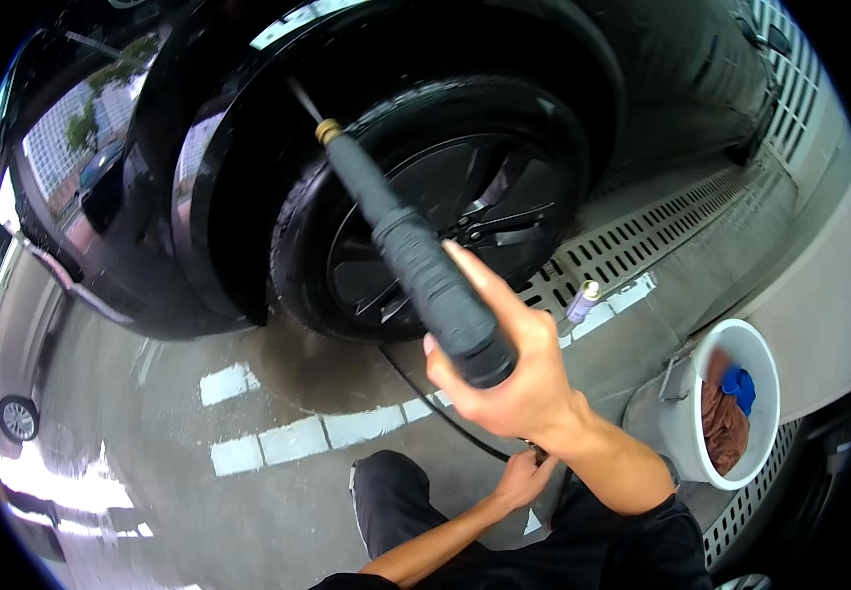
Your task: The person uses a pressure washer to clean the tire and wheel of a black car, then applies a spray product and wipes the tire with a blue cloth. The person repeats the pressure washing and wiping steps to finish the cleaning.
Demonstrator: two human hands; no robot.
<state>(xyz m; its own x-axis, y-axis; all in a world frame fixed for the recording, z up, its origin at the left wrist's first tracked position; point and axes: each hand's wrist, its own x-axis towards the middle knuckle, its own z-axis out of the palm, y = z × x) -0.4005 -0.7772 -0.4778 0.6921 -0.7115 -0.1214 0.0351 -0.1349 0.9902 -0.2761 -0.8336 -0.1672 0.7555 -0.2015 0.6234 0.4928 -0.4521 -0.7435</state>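
Note:
My right hand (509,369) is wrapped round the thick rear body of a black pressure washer gun (425,270). Its brass-coloured nozzle (327,130) points up and left into the wheel arch (248,108) of a black car, and a thin jet of water leaves it. Below the right wrist, my left hand (522,480) is closed on the black hose (442,415) near a small metal fitting; its fingers are partly hidden. Behind the gun stands the car's wet tyre (298,231) with a dark spoked rim (504,187).
A white bucket (657,403) holding brown and blue cloths stands at my right. A small spray can (583,301) sits by the slotted drain grate (642,231). White painted blocks (293,442) mark the wet floor. Another car (27,334) is at far left.

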